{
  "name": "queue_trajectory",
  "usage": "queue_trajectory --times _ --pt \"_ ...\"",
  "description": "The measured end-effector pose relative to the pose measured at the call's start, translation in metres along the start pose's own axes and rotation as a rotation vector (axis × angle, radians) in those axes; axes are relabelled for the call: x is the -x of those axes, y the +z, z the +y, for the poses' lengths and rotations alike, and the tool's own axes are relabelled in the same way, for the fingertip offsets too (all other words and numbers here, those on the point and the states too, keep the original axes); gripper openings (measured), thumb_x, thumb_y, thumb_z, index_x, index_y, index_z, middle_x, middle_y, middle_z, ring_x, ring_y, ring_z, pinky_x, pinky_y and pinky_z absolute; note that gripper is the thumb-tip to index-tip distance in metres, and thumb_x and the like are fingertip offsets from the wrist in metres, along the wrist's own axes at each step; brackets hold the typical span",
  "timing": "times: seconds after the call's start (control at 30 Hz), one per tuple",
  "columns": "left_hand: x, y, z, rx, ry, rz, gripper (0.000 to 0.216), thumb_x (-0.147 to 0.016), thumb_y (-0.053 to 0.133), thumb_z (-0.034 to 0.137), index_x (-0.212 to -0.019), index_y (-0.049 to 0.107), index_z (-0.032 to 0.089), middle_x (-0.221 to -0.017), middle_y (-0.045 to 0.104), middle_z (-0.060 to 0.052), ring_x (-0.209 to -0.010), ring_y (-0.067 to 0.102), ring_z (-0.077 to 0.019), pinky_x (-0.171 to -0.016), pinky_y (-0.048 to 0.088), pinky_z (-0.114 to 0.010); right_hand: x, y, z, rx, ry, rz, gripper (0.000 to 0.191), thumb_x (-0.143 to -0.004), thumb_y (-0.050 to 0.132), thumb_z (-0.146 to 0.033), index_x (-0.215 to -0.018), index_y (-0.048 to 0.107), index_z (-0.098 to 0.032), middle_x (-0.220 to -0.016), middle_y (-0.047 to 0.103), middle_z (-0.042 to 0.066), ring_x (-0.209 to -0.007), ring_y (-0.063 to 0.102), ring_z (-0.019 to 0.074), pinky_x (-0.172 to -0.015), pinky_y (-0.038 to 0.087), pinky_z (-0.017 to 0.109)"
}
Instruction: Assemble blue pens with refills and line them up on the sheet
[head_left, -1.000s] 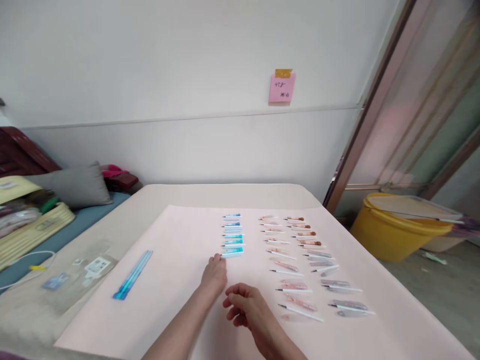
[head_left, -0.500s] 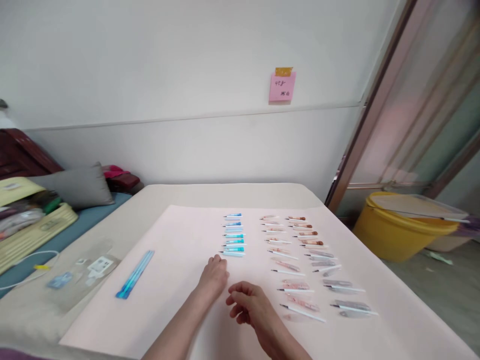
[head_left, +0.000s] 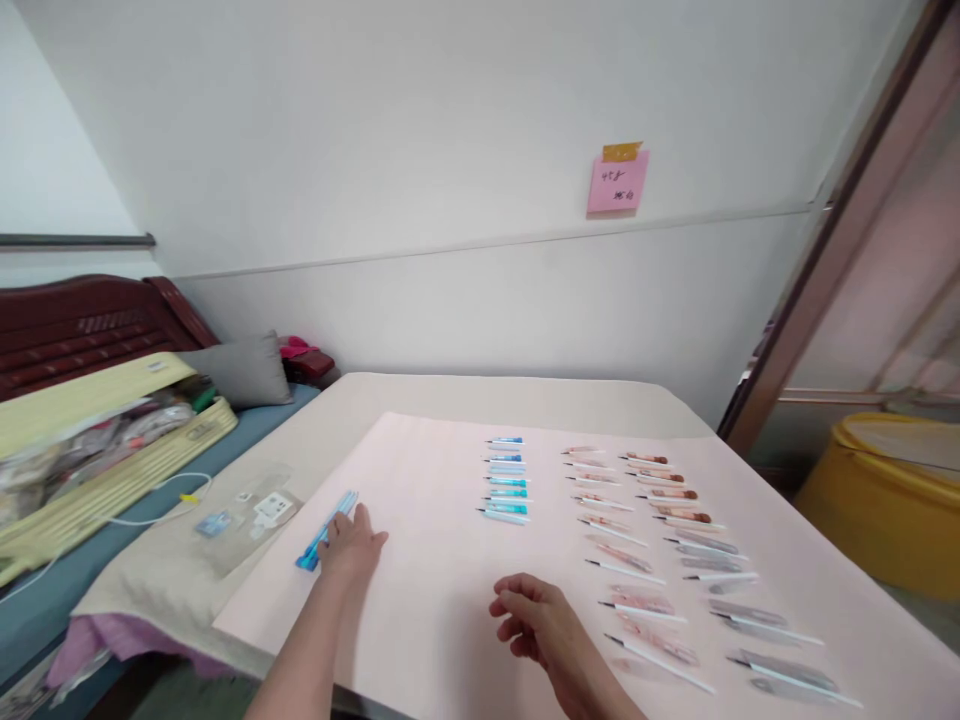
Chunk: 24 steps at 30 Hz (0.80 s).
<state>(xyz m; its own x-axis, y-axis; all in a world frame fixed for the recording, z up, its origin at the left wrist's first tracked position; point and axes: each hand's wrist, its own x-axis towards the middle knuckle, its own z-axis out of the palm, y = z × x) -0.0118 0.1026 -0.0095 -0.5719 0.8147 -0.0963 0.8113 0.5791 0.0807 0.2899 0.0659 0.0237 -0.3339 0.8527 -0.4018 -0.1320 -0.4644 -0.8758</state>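
Pink sheet [head_left: 450,560]: thin blue pen tubes [head_left: 327,529] w/ left hand [head_left: 351,546] atop.

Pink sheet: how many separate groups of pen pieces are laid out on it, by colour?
Short blue column: 1
Long blue bundle at the left hand: 1
Pink column: 1
Brown-and-grey column: 1
Total: 4 groups

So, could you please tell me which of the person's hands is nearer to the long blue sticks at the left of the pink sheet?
Left. The left hand rests right at the long blue sticks, fingers touching or nearly so. The right hand hovers far off, nearer the pink-capped pieces.
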Motion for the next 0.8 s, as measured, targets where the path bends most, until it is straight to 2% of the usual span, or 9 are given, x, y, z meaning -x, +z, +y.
queue_trajectory --times 0.07,0.13,0.2,0.27,0.4,0.53,0.67,0.8 --pt "0.001 0.001 0.003 0.007 0.015 -0.038 0.059 -0.081 0.038 0.046 -0.130 0.037 0.015 -0.131 0.039 -0.024 -0.121 0.035 -0.0390 -0.090 0.029 -0.052 -0.002 -0.001 0.000 0.015 0.016 0.001 0.015 -0.067 0.057 -0.026 -0.077 0.059 -0.014 -0.074 0.064 0.006 -0.054 0.056 0.0111 -0.048 0.035 0.022" --pt "0.004 0.001 0.012 0.034 0.077 -0.059 0.061 -0.080 0.038 0.048 -0.133 0.034 0.017 -0.132 0.040 -0.021 -0.118 0.041 -0.0353 -0.089 0.032 -0.047 -0.002 -0.002 -0.001 0.022 0.009 0.005 0.015 -0.067 0.057 -0.026 -0.077 0.059 -0.014 -0.075 0.064 0.006 -0.055 0.056 0.0111 -0.049 0.036 0.022" --pt "0.008 -0.001 0.019 0.069 0.162 -0.057 0.064 -0.080 0.038 0.049 -0.136 0.028 0.020 -0.137 0.037 -0.017 -0.120 0.040 -0.0314 -0.089 0.034 -0.042 -0.001 -0.001 -0.002 0.021 -0.004 0.013 0.016 -0.068 0.057 -0.026 -0.078 0.059 -0.014 -0.075 0.064 0.006 -0.056 0.057 0.0112 -0.051 0.037 0.022" --pt "0.009 -0.004 0.023 0.090 0.202 -0.032 0.062 -0.080 0.041 0.046 -0.136 0.029 0.022 -0.138 0.037 -0.015 -0.121 0.039 -0.0299 -0.089 0.035 -0.040 0.001 0.000 -0.003 0.024 0.000 0.018 0.017 -0.067 0.058 -0.026 -0.079 0.059 -0.014 -0.075 0.064 0.006 -0.056 0.057 0.0113 -0.051 0.037 0.023" --pt "0.001 -0.007 0.016 0.092 0.101 -0.019 0.036 -0.082 0.040 0.032 -0.112 0.050 0.016 -0.113 0.055 -0.018 -0.107 0.052 -0.0294 -0.081 0.039 -0.039 0.001 0.001 -0.001 0.027 -0.001 0.020 0.017 -0.067 0.057 -0.026 -0.079 0.059 -0.014 -0.074 0.064 0.006 -0.055 0.057 0.0112 -0.050 0.037 0.023" --pt "-0.009 -0.003 0.014 0.126 0.075 -0.048 0.023 -0.081 0.038 0.028 -0.086 0.056 0.015 -0.093 0.062 -0.016 -0.093 0.059 -0.0296 -0.075 0.041 -0.038 -0.006 0.000 0.002 0.025 0.031 0.013 0.016 -0.065 0.058 -0.025 -0.077 0.058 -0.015 -0.074 0.064 0.005 -0.054 0.057 0.0119 -0.048 0.036 0.023" --pt "-0.010 0.003 0.026 0.200 0.062 -0.024 0.017 -0.079 0.041 0.026 -0.083 0.055 0.017 -0.098 0.059 -0.017 -0.094 0.058 -0.0307 -0.077 0.039 -0.041 -0.007 -0.001 0.004 0.014 0.021 -0.003 0.018 -0.065 0.059 -0.027 -0.078 0.058 -0.014 -0.075 0.064 0.006 -0.054 0.057 0.0116 -0.048 0.036 0.022" --pt "-0.009 -0.001 0.030 0.347 0.010 -0.010 0.009 -0.074 0.047 0.023 -0.076 0.053 0.017 -0.099 0.057 -0.017 -0.096 0.057 -0.0316 -0.078 0.038 -0.042 -0.005 0.000 0.003 0.012 0.002 0.007 0.018 -0.066 0.058 -0.026 -0.079 0.058 -0.014 -0.075 0.064 0.006 -0.054 0.057 0.0113 -0.049 0.036 0.022"
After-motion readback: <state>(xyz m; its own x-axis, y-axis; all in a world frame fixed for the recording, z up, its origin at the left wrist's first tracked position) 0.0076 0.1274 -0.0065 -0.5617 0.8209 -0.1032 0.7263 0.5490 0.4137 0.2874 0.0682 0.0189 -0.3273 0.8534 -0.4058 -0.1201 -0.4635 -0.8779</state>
